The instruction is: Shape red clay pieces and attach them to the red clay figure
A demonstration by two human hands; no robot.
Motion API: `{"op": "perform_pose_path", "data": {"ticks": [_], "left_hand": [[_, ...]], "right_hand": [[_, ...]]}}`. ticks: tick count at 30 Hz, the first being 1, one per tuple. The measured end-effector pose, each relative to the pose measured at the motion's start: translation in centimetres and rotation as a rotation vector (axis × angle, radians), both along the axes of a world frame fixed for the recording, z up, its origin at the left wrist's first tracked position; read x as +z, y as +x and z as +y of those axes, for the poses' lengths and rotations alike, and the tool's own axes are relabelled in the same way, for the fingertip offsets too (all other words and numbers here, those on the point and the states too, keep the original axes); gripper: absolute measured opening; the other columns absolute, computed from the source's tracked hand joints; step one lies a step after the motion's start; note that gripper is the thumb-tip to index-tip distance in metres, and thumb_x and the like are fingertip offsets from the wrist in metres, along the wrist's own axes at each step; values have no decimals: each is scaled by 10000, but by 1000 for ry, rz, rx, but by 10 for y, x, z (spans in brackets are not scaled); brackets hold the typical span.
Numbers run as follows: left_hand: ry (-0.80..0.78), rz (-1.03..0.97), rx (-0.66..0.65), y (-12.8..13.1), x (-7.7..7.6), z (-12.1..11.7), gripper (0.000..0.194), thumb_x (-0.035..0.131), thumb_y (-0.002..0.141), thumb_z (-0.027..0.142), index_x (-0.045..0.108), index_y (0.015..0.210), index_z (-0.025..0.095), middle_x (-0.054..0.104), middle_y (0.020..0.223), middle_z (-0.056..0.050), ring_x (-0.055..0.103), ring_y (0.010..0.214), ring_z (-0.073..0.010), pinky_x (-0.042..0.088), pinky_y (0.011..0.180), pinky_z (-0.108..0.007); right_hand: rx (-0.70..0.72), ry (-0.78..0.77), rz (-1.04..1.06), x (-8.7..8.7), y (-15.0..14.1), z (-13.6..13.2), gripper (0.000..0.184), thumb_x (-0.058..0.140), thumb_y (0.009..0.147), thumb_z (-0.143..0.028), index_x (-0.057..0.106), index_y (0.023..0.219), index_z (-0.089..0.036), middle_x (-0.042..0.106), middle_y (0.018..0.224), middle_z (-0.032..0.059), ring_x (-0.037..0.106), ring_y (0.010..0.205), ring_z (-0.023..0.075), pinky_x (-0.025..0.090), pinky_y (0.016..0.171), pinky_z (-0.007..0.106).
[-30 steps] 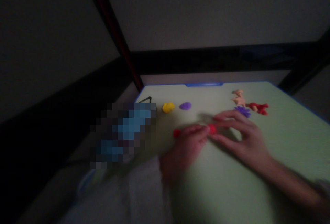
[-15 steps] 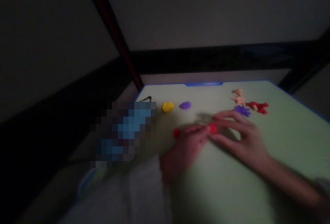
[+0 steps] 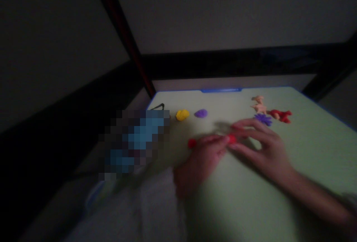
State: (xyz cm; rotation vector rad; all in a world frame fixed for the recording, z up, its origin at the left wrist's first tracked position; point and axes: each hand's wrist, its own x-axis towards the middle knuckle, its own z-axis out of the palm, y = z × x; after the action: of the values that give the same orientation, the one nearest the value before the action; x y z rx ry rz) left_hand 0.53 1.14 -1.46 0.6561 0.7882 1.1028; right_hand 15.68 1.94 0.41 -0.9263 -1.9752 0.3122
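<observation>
A small red piece of what looks like modelling clay is pinched between the thumb and fingers of my left hand. From the other side, the thumb and fingertips of my right hand close on the same piece. Its exact shape is partly covered by the fingers. Beside the left hand's knuckles shows a second red lump; whether it touches the hand I cannot tell. Beyond the hands lie a yellow lump and a purple lump.
Past my right hand are a purple petalled shape, peach-coloured shapes and a red shape. The pale table has a blue edge, with a blue strip at the back. A blurred-out person is at the left.
Both hands stay almost in place. The fingers have shifted slightly on the red piece, and a little less of it shows.
</observation>
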Motion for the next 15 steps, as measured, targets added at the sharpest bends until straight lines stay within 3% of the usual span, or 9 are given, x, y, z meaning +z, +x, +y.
{"op": "perform_pose_path", "data": {"ticks": [5,10,15], "left_hand": [[-36,-52,30,2,5,-1,120,623,685,211,560,598,159,500,624,28,416,588,-80,317,581,-228],[-25,-69,10,3,5,-2,65,647,650,186,594,639,151,552,665,8,461,643,-96,343,628,-231],[-29,-80,8,2,5,-1,127,621,689,213,543,599,168,494,628,32,426,599,-82,333,604,-228]], "right_hand": [[66,5,-32,-1,1,1,167,633,774,-227,673,935,-239,602,1006,56,593,905,180,508,768,339],[2,34,4,0,-1,-1,216,699,711,-252,676,925,-233,611,975,61,597,886,194,511,757,349],[24,24,-5,0,1,-1,172,656,755,-240,681,925,-246,609,984,58,598,885,186,513,746,340]]}}
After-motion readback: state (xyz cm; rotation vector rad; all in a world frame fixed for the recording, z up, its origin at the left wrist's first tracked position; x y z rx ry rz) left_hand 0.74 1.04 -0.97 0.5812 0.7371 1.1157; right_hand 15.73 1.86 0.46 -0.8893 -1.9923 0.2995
